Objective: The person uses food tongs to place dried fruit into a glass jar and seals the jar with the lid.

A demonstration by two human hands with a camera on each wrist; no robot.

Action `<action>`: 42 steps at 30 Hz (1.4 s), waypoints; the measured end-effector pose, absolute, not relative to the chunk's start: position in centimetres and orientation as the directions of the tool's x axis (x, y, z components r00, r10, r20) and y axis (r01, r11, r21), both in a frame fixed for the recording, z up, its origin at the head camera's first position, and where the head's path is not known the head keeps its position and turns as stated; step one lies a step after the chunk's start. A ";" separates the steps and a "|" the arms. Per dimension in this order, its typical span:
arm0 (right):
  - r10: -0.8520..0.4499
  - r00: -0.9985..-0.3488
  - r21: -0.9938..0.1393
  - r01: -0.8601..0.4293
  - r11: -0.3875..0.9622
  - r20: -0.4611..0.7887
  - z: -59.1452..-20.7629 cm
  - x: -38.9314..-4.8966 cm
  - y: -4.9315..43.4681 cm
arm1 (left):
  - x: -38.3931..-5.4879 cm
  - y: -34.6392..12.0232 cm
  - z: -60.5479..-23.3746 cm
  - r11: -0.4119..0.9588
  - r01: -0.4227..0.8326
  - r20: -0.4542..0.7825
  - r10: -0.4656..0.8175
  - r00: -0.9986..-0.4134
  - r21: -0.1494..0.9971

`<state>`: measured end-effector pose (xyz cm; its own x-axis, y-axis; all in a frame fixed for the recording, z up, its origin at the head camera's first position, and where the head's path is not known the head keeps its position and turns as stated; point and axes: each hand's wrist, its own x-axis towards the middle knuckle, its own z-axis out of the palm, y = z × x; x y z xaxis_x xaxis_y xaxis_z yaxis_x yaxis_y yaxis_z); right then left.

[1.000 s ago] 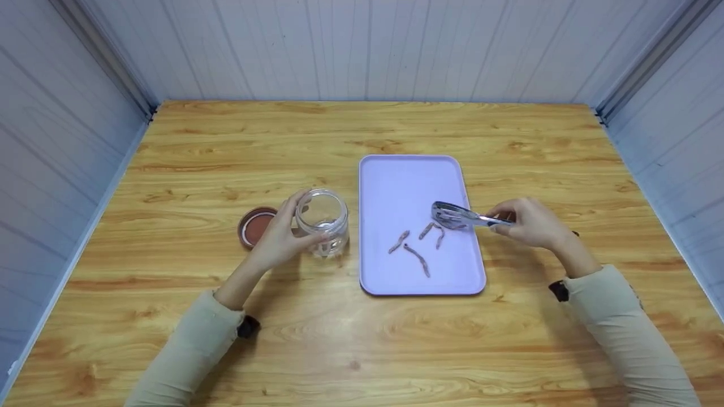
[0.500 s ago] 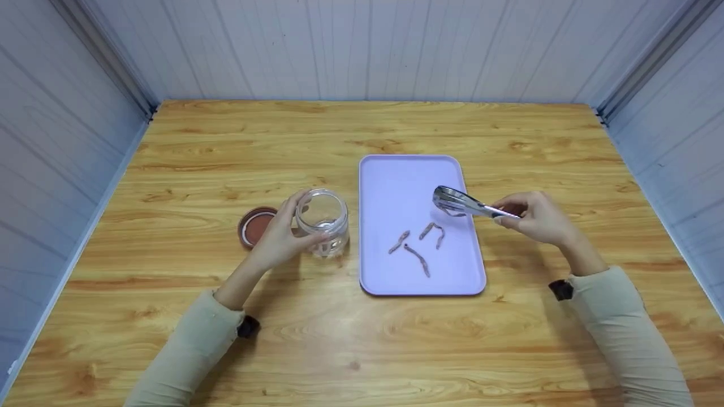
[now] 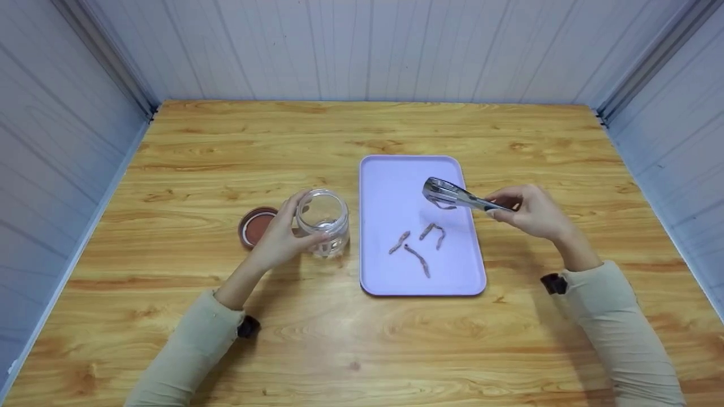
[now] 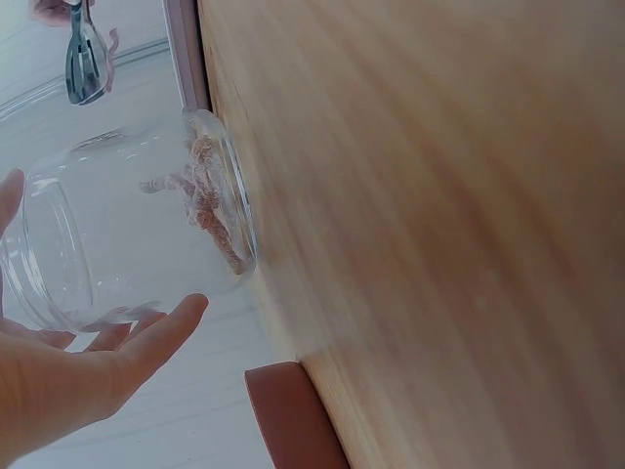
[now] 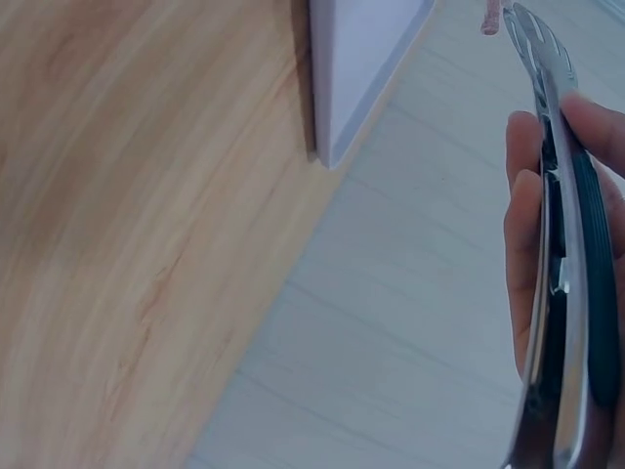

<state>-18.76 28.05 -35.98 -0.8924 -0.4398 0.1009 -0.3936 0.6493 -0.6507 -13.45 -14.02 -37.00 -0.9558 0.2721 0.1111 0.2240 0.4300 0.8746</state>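
At centre right, the right hand [image 3: 530, 213] grips tongs [image 3: 465, 197] pointing upper left; the left hand [image 3: 280, 236] clasps an upright jar [image 3: 324, 221].

Holding upright clear jar [image 3: 325, 219] with left hand [image 3: 281, 234], just left of lilac tray [image 3: 396, 183]. Gripping metal tongs [image 3: 458, 196] in right hand [image 3: 531, 212], far end above tray, with brown strip [image 3: 444, 206] hanging from it. Showing more brown strips [image 3: 417, 262] lying on near half of tray. Also showing reddish-brown lid [image 3: 257, 227] left of jar, partly behind left hand. Working on wood-grain table [image 3: 367, 345], with pale panelled walls [image 3: 339, 51] behind and at both sides. Wearing beige sleeves [image 3: 192, 339], with black item [image 3: 249, 327] at each cuff.
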 end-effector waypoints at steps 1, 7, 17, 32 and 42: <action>-0.443 -0.891 -0.652 -0.397 0.647 0.102 -35.8 -18.8 27.9 | -13.5 -14.0 -37.0 0.430 0.224 0.112 0.271 -0.956 0.874; -0.468 -0.875 -0.655 -0.427 0.624 0.125 -35.0 -18.9 27.5 | -13.4 -14.0 -37.1 0.424 0.225 0.115 0.270 -0.956 0.877; -0.522 -0.827 -0.627 -0.524 0.576 0.211 -33.3 -19.3 26.1 | -13.3 -14.0 -36.9 0.439 0.227 0.111 0.273 -0.956 0.869; -0.562 -0.774 -0.625 -0.599 0.500 0.292 -30.6 -18.6 21.3 | -13.3 -13.9 -36.9 0.448 0.235 0.123 0.265 -0.956 0.863; -0.606 -0.688 -0.636 -0.684 0.358 0.399 -29.9 -17.6 17.9 | -13.3 -13.9 -36.8 0.441 0.230 0.118 0.267 -0.956 0.868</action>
<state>-17.63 17.89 -29.93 -0.6884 -0.6057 0.3990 -0.6838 0.3585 -0.6355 -13.30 -13.94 -36.85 -0.9564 0.2675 0.1176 0.2299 0.4405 0.8678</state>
